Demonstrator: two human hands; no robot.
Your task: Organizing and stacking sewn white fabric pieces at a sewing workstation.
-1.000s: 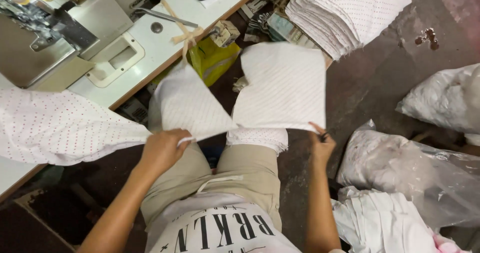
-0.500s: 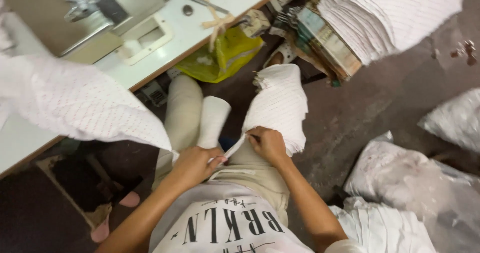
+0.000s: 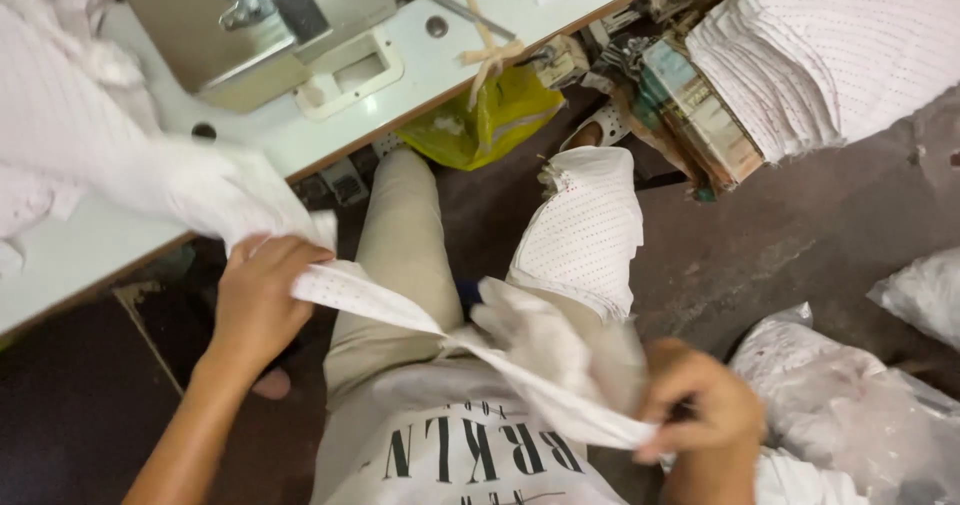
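While it stretches across the lap, the white dotted fabric strip [image 3: 400,310] looks thin and taut, both the left hand [image 3: 255,300] and right hand [image 3: 700,410] closed on its ends beside the tabletop [image 3: 90,255].

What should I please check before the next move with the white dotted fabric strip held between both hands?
1. Left hand grips the white dotted fabric strip: ok.
2. Right hand pinches the strip's other end: ok.
3. Strip stretched between the hands without sagging: ok.
4. Strip free of the white dotted fabric piece draped on the right knee: cannot tell, they overlap near the lap.
5. White sewing table edge has bare room beside the grey sewing machine: ok.
6. Stack of white dotted fabric pieces stands apart from the hands: ok.
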